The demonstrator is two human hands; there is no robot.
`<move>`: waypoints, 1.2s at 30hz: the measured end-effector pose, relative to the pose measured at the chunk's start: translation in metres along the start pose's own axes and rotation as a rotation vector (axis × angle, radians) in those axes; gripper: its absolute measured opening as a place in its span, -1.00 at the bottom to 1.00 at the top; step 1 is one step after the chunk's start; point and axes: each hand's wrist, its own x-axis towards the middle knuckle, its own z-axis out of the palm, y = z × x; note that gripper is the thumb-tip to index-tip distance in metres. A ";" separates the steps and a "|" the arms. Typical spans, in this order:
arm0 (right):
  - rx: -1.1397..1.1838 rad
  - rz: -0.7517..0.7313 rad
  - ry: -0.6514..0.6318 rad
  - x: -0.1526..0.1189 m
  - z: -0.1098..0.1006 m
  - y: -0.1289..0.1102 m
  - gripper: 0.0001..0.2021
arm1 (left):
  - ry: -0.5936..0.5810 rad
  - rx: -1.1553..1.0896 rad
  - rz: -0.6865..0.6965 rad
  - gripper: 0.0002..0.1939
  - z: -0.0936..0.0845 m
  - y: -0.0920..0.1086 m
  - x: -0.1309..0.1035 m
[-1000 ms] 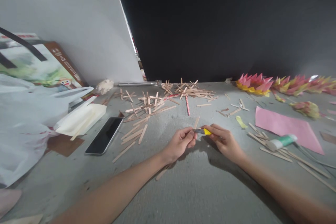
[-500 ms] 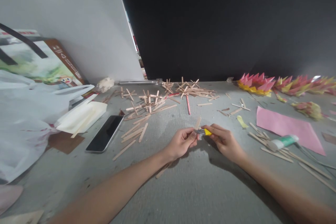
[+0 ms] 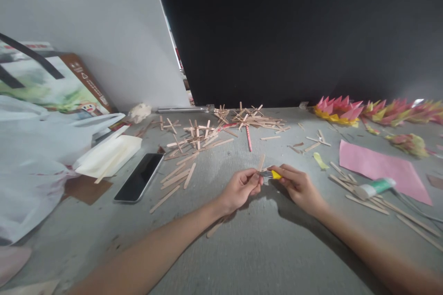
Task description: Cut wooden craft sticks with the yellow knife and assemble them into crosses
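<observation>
My left hand is closed in a pinch around a flat wooden craft stick, whose pale end pokes out beyond the fingers. A yellow utility knife is gripped in my right hand, its grey blade pointing left and meeting the stick by my left fingertips. The exact contact of blade and wood is hidden by the fingers. Under my left forearm, another craft stick lies partly covered.
Behind the hands are a pile of craft sticks and a red patterned stick. A phone and a plastic bag sit left. Rightward lie pink paper, a white-green tube and pink-yellow paper petals.
The knife and my right hand have shifted very slightly right, with a little more blade showing. My left hand keeps its pinch on the stick.
</observation>
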 end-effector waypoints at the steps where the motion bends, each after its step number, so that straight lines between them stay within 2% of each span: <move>1: -0.003 -0.005 -0.001 0.000 0.000 -0.001 -0.63 | -0.003 0.014 0.000 -0.46 0.000 0.001 0.000; 7: -0.032 -0.020 0.011 0.000 0.002 -0.005 -0.64 | 0.005 0.056 -0.023 -0.44 0.001 -0.002 -0.001; 13: -0.021 -0.052 0.041 -0.001 0.003 -0.007 -0.63 | 0.006 0.022 0.023 -0.46 0.002 -0.003 -0.001; 18: -0.028 -0.019 0.044 0.000 0.002 -0.009 -0.63 | 0.026 0.000 0.015 -0.48 0.002 -0.003 -0.002; 31: -0.044 -0.045 0.036 -0.002 0.003 -0.005 -0.63 | 0.004 0.057 0.005 -0.43 0.004 -0.001 -0.005; 36: -0.031 -0.040 0.043 -0.002 0.004 -0.005 -0.63 | 0.022 0.025 0.030 -0.47 0.006 -0.002 -0.003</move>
